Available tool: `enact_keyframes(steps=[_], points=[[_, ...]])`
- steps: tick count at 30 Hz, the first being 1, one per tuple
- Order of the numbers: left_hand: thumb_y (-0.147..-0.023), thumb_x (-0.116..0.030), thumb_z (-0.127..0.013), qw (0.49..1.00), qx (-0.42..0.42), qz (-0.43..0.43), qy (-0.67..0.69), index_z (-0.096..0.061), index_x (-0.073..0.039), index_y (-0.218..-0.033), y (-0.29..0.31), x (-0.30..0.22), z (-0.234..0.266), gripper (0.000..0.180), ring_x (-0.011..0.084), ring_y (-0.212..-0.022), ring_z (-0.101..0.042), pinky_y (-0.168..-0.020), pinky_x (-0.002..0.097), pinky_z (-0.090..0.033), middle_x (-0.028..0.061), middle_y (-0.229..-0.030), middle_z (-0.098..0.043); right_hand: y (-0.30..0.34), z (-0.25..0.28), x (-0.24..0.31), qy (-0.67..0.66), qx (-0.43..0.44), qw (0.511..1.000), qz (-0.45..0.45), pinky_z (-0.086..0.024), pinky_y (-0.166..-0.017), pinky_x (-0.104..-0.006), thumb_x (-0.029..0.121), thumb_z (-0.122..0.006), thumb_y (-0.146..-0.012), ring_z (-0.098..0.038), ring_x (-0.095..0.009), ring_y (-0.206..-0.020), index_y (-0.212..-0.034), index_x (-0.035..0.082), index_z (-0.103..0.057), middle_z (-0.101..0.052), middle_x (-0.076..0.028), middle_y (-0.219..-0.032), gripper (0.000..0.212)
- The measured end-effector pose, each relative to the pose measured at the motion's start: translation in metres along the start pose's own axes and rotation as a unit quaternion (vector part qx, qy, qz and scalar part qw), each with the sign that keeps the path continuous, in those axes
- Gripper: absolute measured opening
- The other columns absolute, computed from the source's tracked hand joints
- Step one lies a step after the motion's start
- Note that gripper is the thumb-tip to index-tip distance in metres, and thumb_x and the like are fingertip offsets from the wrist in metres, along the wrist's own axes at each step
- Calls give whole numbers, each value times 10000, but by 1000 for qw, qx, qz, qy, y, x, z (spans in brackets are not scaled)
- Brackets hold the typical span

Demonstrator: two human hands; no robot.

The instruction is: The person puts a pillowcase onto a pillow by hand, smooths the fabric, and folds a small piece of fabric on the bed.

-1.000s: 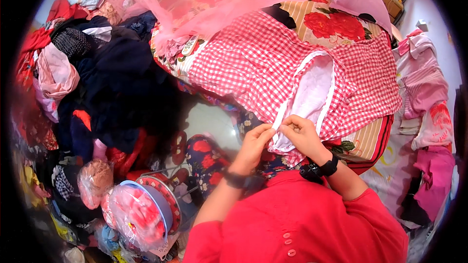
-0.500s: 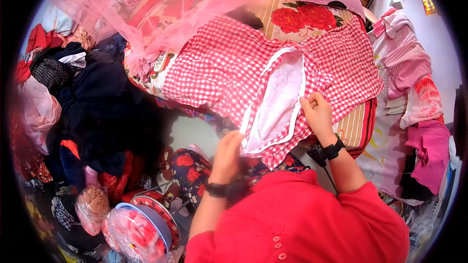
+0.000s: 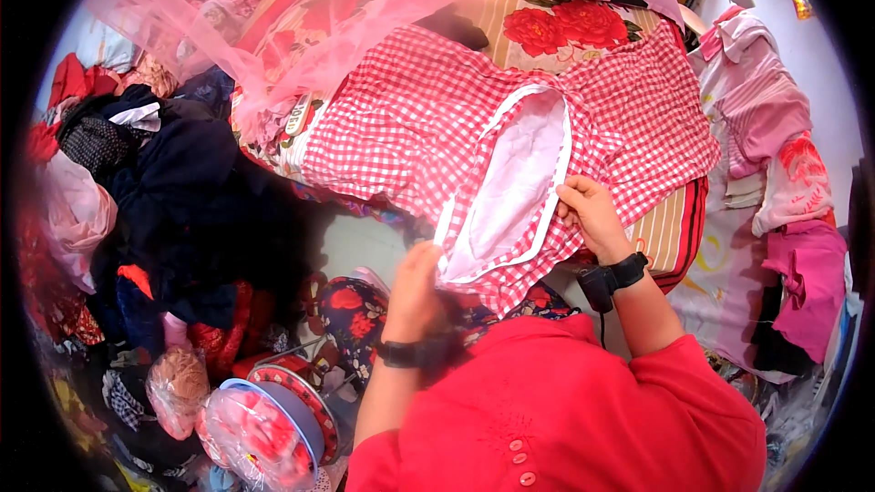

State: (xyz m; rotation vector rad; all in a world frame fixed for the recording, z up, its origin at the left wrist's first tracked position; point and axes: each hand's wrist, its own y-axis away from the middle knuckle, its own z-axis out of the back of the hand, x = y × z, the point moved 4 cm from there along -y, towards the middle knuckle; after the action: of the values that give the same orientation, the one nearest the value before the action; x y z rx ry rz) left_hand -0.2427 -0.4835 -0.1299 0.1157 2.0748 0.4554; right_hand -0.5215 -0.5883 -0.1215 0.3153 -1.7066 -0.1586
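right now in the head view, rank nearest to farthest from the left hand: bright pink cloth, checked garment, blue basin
1. Checked garment, right at the left hand
2. Blue basin, lower left
3. Bright pink cloth, across at the far right

Bright overall (dark, warped rim).

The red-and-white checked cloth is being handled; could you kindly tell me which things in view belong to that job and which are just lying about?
In use: checked cloth with a white-edged opening; left hand, holding the opening's left edge; right hand, pinching its right edge.

Lying about: dark clothes heap; blue basin; clear bag of pink-red things; bright pink garment.
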Motion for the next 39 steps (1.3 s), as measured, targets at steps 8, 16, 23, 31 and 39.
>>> enact_keyframes(steps=[8, 16, 23, 31, 39], points=[[-904, -102, -616, 997, -63, -26, -43, -651, -9, -1042, -11, 4, 25, 170, 120, -815, -618, -760, 255, -480, 40, -921, -677, 19, -3, 4, -184, 79, 979, -39, -439, -544, -230, 98, -543, -955, -554, -105, -614, -959, 43, -595, -603, -21, -749, 75], [-895, -70, -624, 814, -89, -347, -457, -650, 17, -1002, 3, -52, -34, 140, 108, -784, -593, -728, 245, -471, 17, -915, -663, 31, -19, 5, -219, 111, 967, -71, -432, -543, -250, 100, -516, -968, -522, -117, -586, -972, 45, -571, -560, -27, -718, 77], [-906, -91, -624, 970, 140, -42, -193, -650, 39, -1054, -10, -19, -101, 198, 93, -825, -606, -742, 233, -486, 47, -908, -668, 41, -37, -3, -240, 145, 956, -89, -452, -535, -244, 88, -530, -963, -532, -115, -586, -1009, 47, -593, -594, -37, -769, 88], [-912, -148, -623, 966, 192, -1, -173, -656, -3, -1100, -9, -5, -111, 239, 66, -761, -584, -671, 220, -486, 13, -909, -662, 50, -38, -1, -159, 167, 971, -60, -407, -540, -240, 137, -572, -952, -486, -85, -594, -1020, 49, -592, -584, -23, -807, 113], [-874, -61, -658, 979, 138, 44, -146, -648, 10, -982, -11, 5, -106, 130, 43, -656, -549, -572, 181, -421, 10, -801, -641, 49, -36, -4, -124, 154, 979, -48, -408, -534, -220, 103, -589, -935, -494, -72, -582, -988, 27, -597, -585, -8, -756, 93]])
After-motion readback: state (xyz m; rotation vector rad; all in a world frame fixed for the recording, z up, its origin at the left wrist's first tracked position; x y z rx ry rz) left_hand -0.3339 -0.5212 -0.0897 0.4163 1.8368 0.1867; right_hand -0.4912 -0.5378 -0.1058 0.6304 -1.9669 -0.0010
